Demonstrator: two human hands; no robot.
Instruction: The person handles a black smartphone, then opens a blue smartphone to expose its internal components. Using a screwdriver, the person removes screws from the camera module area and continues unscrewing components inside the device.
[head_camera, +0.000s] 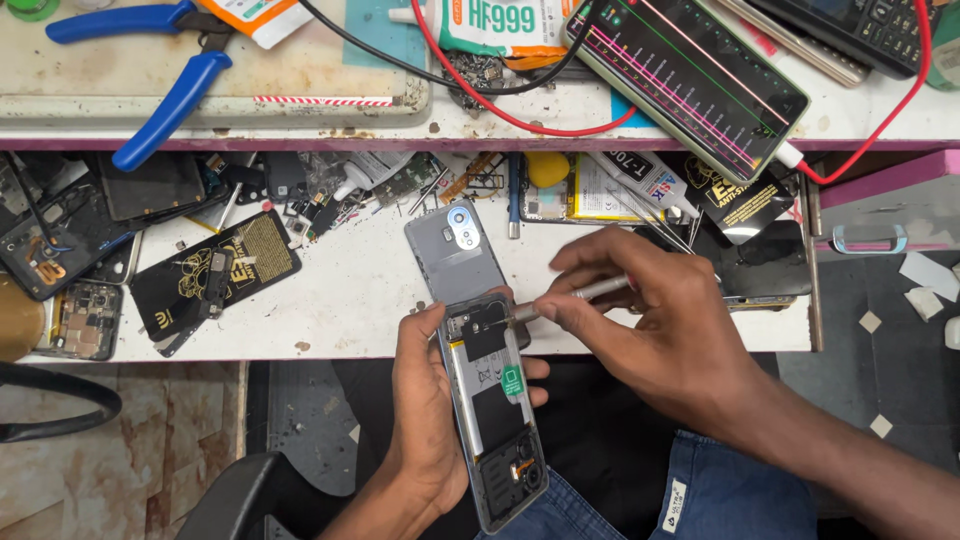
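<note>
My left hand (425, 420) grips an opened smartphone (495, 405) from its left side, holding it over my lap with the battery and boards exposed. My right hand (650, 320) pinches a slim metal screwdriver (585, 294) whose tip touches the top of the phone near the camera area. The phone's grey back cover (455, 250) lies on the white bench just beyond the phone, camera ring up.
The bench (350, 300) holds phone parts, a black anti-static pack (215, 275), a glue tube (645, 180) and tweezers (430, 190). On the upper shelf lie blue-handled pliers (165, 100), a lit phone screen with coloured lines (690, 70) and red and black wires (480, 100).
</note>
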